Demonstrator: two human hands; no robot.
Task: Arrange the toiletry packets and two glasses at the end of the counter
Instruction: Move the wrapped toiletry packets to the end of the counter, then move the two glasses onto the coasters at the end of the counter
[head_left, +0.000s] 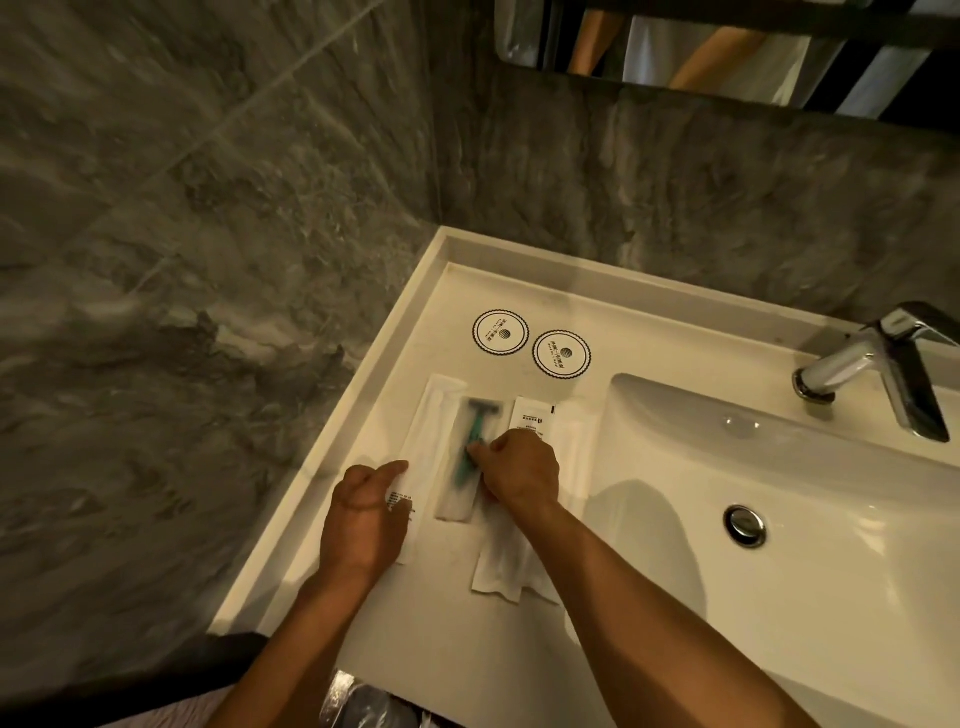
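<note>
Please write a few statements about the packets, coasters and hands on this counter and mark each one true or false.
1. The right hand is on the razor packet. True.
2. Two glasses stand on the round coasters. False: both coasters are bare, and no glass is in view.
3. The left hand rests on a white packet to the left of the razor packet. True.
4. The packets lie inside the sink basin. False: they lie on the flat counter to the left of the basin.
5. The tap is running. False: no water shows at the spout.
</note>
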